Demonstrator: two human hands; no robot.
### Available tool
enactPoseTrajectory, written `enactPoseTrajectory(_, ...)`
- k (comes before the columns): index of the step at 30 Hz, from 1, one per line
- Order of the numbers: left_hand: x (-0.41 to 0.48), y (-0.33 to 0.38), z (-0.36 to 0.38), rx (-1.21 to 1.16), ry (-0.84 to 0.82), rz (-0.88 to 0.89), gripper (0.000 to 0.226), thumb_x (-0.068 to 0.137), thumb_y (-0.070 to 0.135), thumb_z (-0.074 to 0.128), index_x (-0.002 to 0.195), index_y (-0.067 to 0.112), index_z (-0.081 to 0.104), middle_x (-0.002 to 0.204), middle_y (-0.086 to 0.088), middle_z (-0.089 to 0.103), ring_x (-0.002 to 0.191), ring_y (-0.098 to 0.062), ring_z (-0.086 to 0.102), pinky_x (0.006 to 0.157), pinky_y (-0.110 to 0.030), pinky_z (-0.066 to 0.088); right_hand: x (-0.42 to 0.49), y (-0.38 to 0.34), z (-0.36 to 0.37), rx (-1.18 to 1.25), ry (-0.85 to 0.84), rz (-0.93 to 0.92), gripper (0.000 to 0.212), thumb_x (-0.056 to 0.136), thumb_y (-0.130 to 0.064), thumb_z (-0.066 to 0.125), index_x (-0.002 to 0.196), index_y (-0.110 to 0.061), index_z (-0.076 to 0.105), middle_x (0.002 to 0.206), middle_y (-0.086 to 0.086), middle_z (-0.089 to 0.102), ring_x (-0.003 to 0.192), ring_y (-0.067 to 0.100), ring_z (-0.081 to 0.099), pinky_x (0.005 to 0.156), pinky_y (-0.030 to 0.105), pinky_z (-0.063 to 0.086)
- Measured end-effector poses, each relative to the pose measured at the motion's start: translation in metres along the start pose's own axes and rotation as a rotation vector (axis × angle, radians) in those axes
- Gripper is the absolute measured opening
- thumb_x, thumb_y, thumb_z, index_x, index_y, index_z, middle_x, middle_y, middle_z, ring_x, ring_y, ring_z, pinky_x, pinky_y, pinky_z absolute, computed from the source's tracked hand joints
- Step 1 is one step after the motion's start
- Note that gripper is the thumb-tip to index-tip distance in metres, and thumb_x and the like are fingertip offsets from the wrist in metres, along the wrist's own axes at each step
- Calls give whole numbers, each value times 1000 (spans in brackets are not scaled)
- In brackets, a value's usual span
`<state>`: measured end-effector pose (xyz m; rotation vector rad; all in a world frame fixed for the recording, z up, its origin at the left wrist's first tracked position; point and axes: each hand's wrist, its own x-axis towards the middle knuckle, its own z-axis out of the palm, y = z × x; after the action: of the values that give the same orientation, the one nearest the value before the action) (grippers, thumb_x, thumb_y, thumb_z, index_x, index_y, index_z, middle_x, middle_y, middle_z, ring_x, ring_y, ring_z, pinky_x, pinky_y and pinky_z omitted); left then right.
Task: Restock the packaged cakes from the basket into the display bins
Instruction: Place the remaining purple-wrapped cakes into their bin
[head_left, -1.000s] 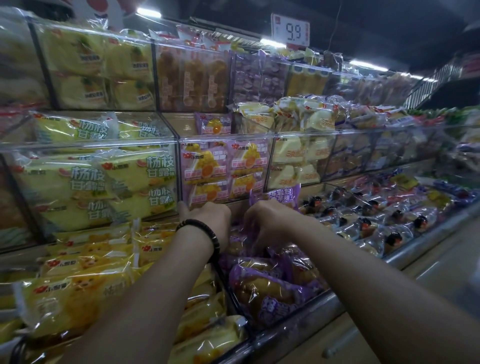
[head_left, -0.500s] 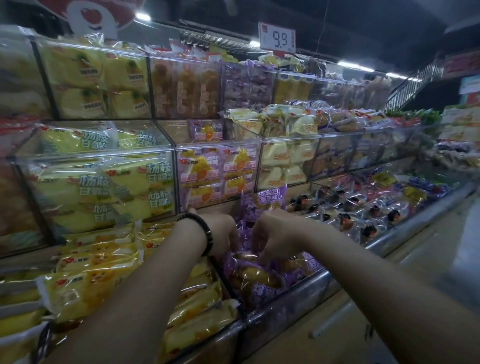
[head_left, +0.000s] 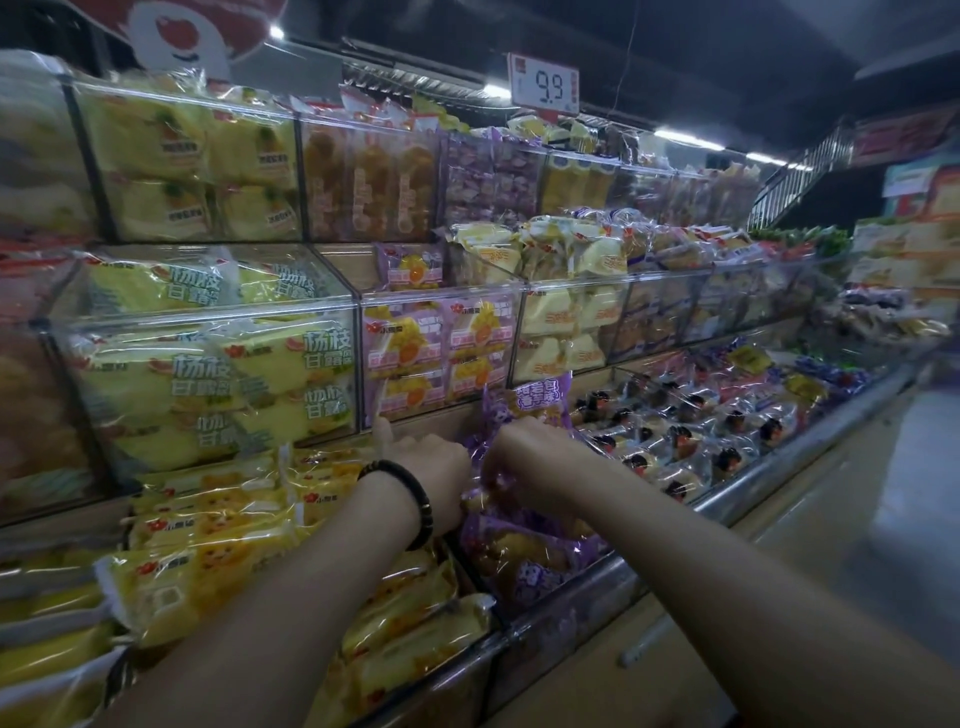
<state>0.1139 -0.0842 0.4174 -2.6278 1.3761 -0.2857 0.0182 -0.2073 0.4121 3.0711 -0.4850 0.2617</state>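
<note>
both hands are down in the bin (head_left: 587, 587) of purple cakes, low tier, centre of shot. the pack (head_left: 537, 402) stands on end at the back of that bin, long axis up and down, label facing us, and it rises right behind the right hand (head_left: 524, 452). so the right is the nearer one: its fingers curl down into the wrapper at the pack's foot, gripping it by my read. the left hand (head_left: 434, 467), the one with the bracelet (head_left: 410, 499), sits just beside it, touching the wrapper's left edge, thumb poking up. its fingers are hidden behind the hand itself, so i can't tell whether it holds anything. both forearms reach in from below, wrists bent over the bin. purple packs (head_left: 524, 566) lie flat under the hands. the call: tip the pack toward us onto those, or leave it propped at the back.
</note>
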Motion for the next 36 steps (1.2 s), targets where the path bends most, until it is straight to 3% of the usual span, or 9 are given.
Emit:
enactPoseTrajectory(3,1,0,0,-35,3,-6,16,94,33,64,80,28,58,86,5,62,92,-26,55,117,-71,8,9,0,4,6,12,-14,35,89,2,73,108,-27,81,114,0,68,104,24,64,61,26,41)
enactPoseTrajectory(5,1,-3,0,-51,-9,-9,16,93,35,63,80,28,58,86,4,62,92,-26,53,117,-70,9,16,0,4,-14,13,-30,33,88,0,76,106,-27,80,109,0,63,98,22,63,53,21,31)
enactPoseTrajectory(8,0,-6,-1,-75,-29,-7,14,92,39,64,84,29,62,91,4,63,104,-28,58,117,-70,9,25,2,5,-36,9,-86,25,85,-9,83,100,-29,80,100,-7,53,93,16,58,64,24,41)
enactPoseTrajectory(12,2,-6,5,-109,-15,-30,32,89,58,67,80,29,56,97,3,64,112,-29,59,118,-70,8,27,13,12,57,51,-43,28,79,-19,89,97,-37,78,94,-15,64,92,14,64,79,41,60)
enactPoseTrajectory(17,3,1,13,-141,72,-125,26,87,54,62,80,29,61,92,4,64,109,-29,62,116,-66,14,18,27,0,104,0,39,23,81,-31,89,96,-21,74,88,-8,66,86,14,63,73,25,48)
enactPoseTrajectory(22,4,5,12,-147,48,-192,27,86,54,63,78,28,59,92,3,64,110,-29,61,115,-65,14,11,41,-9,225,-197,110,49,78,-17,86,122,-28,65,118,-4,66,107,19,65,88,35,60)
enactPoseTrajectory(25,5,4,14,-155,58,-193,21,86,48,62,79,28,63,89,3,64,106,-29,60,113,-64,16,15,42,2,194,-113,116,39,78,-19,88,102,-34,60,108,-3,64,97,21,65,80,37,62)
enactPoseTrajectory(29,6,4,16,-164,78,-209,28,85,55,62,78,28,64,85,4,63,106,-30,61,110,-62,18,13,49,11,75,-69,147,22,85,-40,85,88,-25,68,94,-2,63,89,18,64,75,32,52)
enactPoseTrajectory(36,5,6,23,-124,127,-203,24,88,48,65,78,28,57,86,6,64,106,-28,62,111,-64,19,14,49,7,106,-38,173,32,76,-44,91,97,-23,80,98,-3,70,93,19,66,83,37,60)
